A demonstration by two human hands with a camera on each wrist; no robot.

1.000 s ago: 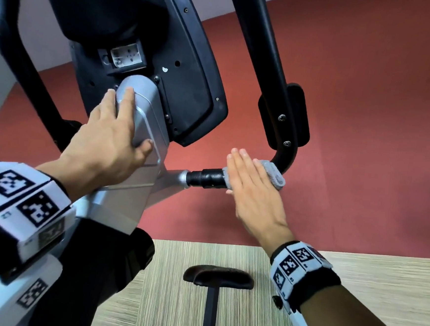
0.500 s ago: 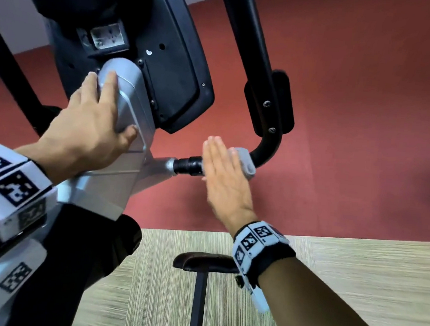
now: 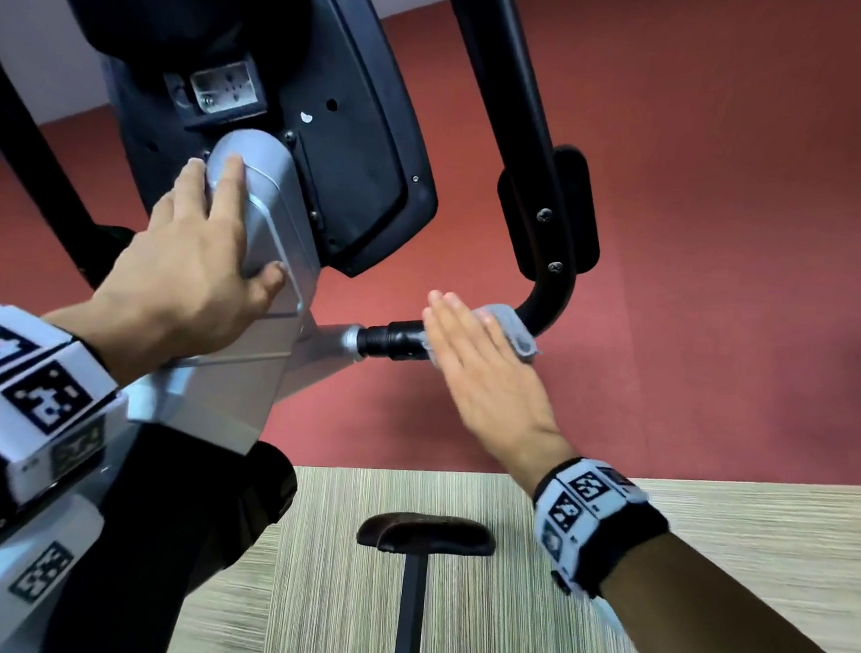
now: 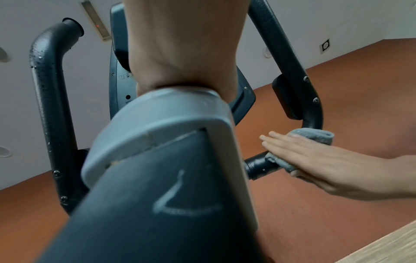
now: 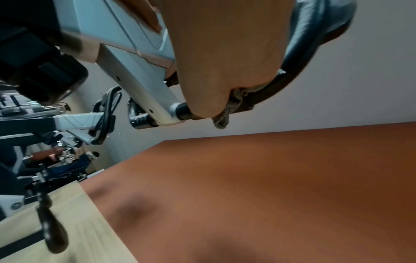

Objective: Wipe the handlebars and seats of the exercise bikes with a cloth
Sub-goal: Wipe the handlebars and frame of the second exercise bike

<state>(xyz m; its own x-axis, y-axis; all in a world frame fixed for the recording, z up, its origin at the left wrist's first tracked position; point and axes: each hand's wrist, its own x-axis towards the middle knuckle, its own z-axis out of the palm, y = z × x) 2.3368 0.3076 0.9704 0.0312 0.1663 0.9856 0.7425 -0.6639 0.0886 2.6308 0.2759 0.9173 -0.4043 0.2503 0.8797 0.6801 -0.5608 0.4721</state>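
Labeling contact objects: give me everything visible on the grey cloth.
The cloth is small, grey, soft-looking like terry, folded or bunched. It drapes over the black handlebar near its bend, pressed there by the flat right hand; one rolled edge pokes out past the fingers, a corner hangs below the bar.

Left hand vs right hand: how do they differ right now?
The left hand rests bare on the silver column, thumb hooked round its edge; the right hand presses a grey cloth onto the black handlebar. The left hand sits higher, by the console; the right hand sits lower, at the bar's bend. Both have straight fingers and wear tagged wrist bands.
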